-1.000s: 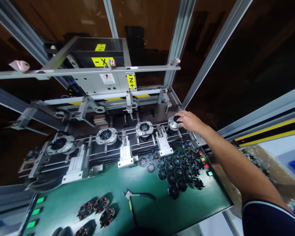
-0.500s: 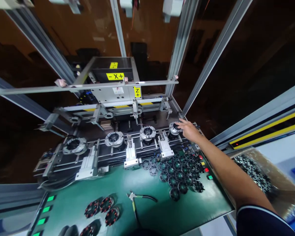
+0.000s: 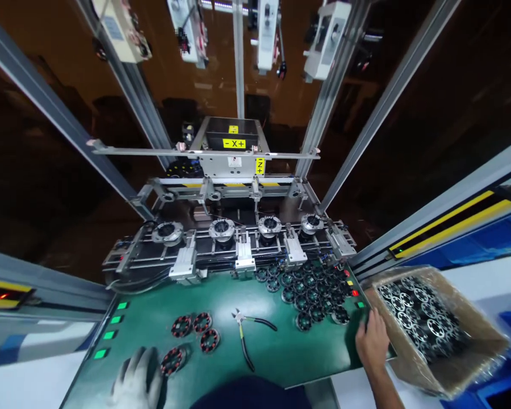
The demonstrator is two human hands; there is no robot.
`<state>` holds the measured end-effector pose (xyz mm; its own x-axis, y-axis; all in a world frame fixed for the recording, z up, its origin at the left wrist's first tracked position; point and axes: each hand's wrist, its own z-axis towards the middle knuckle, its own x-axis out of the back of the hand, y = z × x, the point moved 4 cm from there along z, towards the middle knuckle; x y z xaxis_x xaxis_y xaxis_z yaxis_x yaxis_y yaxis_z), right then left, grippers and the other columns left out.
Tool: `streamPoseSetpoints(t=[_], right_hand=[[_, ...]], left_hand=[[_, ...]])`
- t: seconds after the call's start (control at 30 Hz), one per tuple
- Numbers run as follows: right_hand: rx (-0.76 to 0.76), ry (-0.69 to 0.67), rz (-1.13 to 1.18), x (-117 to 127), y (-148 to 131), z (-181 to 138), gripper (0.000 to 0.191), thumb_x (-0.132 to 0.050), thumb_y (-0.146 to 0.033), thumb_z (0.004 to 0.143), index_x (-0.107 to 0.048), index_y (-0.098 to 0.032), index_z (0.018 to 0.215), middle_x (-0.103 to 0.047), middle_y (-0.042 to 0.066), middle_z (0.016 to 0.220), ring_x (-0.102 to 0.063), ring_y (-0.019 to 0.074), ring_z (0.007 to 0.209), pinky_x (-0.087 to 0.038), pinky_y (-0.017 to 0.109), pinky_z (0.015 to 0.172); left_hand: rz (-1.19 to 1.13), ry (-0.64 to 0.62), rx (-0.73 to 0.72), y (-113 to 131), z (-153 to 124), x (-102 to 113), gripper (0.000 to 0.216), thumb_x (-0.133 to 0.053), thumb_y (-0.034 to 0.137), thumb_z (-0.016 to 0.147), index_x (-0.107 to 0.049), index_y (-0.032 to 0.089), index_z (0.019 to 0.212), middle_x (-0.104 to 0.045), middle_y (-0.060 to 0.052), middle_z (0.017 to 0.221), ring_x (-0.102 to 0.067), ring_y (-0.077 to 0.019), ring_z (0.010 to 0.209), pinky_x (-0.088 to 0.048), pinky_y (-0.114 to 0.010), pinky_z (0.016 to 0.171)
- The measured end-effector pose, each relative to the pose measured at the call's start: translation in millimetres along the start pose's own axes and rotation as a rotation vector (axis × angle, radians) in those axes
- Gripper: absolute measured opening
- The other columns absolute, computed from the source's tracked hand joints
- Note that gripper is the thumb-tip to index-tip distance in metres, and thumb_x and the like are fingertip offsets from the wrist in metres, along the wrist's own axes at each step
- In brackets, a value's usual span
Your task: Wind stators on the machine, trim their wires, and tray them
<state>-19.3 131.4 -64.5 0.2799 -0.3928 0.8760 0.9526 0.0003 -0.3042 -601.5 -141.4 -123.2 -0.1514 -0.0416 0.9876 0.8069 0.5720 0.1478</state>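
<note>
My right hand [image 3: 372, 341] lies bare on the near right edge of the green table [image 3: 281, 352], fingers stretched flat and holding nothing. It rests beside a group of several black ring parts [image 3: 310, 289]. My left hand [image 3: 138, 378], in a pale glove, lies at the near left with its fingers spread. Its fingertips are next to a red-and-black wound ring [image 3: 172, 360]; whether they touch it is unclear. Three more wound rings [image 3: 196, 326] lie just beyond. A row of round metal fixtures [image 3: 269, 224] stands at the back of the table.
Black-handled pliers [image 3: 249, 329] lie mid-table. A cardboard box [image 3: 472, 346] of silvery ring parts sits right of the table. Green lit buttons [image 3: 111, 335] line the left edge, coloured buttons [image 3: 352, 287] the right. A machine carriage with yellow labels [image 3: 234, 145] and aluminium frame posts stand behind.
My right hand has drawn back from the far right fixture to the table's near right edge. My gloved left hand has come into view. The view has pulled back and up.
</note>
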Motion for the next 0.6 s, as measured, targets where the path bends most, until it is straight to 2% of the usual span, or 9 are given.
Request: streamPoseSetpoints(t=[0.07, 0.13, 0.27, 0.43, 0.6], right_hand=[[0.001, -0.088, -0.006, -10.1, 11.5, -8.5, 0.065, -0.034, -0.046, 0.094, -0.061, -0.007, 0.138, -0.066, 0.028, 0.129, -0.062, 0.0464, 0.125, -0.055, 0.064, 0.099], [0.006, -0.156, -0.012, -20.2, 16.7, -11.3, 0.071, -0.032, -0.05, 0.093, -0.057, -0.004, 0.142, -0.065, 0.029, 0.131, -0.061, 0.0459, 0.127, -0.055, 0.062, 0.1], [-0.003, -0.209, -0.037, -29.1, 21.2, -12.7, 0.083, -0.027, -0.053, 0.093, -0.044, 0.004, 0.151, -0.062, 0.036, 0.131, -0.061, 0.0522, 0.123, -0.053, 0.068, 0.097], [0.007, -0.239, -0.062, -26.5, 26.5, -13.1, 0.087, -0.027, -0.056, 0.092, -0.032, 0.0, 0.159, -0.059, 0.036, 0.135, -0.061, 0.0549, 0.122, -0.053, 0.072, 0.093], [0.013, -0.298, -0.098, -25.6, 31.3, -6.9, 0.092, -0.027, -0.06, 0.09, -0.037, 0.003, 0.156, -0.066, 0.038, 0.118, -0.066, 0.0578, 0.11, -0.055, 0.074, 0.085]], left_hand=[[0.03, -0.003, -0.011, 9.4, 0.2, 7.3, 0.059, -0.029, 0.042, 0.099, -0.062, 0.009, 0.135, -0.058, -0.02, 0.146, -0.051, -0.0397, 0.134, -0.048, -0.055, 0.108], [0.057, -0.013, -0.007, 16.2, 0.1, 14.4, 0.053, -0.033, 0.038, 0.1, -0.062, 0.011, 0.135, -0.058, -0.018, 0.147, -0.051, -0.0374, 0.135, -0.048, -0.052, 0.109], [0.057, 0.002, 0.023, 23.1, -0.9, 23.1, 0.045, -0.041, 0.032, 0.099, -0.063, 0.013, 0.133, -0.059, -0.017, 0.146, -0.051, -0.0346, 0.136, -0.048, -0.049, 0.109], [0.005, 0.032, 0.036, 25.6, -4.6, 21.9, 0.045, -0.045, 0.033, 0.097, -0.063, 0.014, 0.134, -0.06, -0.017, 0.145, -0.051, -0.0356, 0.136, -0.046, -0.049, 0.11], [-0.039, 0.031, 0.064, 26.0, -7.3, 16.9, 0.045, -0.051, 0.034, 0.096, -0.062, 0.015, 0.135, -0.059, -0.016, 0.147, -0.05, -0.0356, 0.139, -0.042, -0.049, 0.114]])
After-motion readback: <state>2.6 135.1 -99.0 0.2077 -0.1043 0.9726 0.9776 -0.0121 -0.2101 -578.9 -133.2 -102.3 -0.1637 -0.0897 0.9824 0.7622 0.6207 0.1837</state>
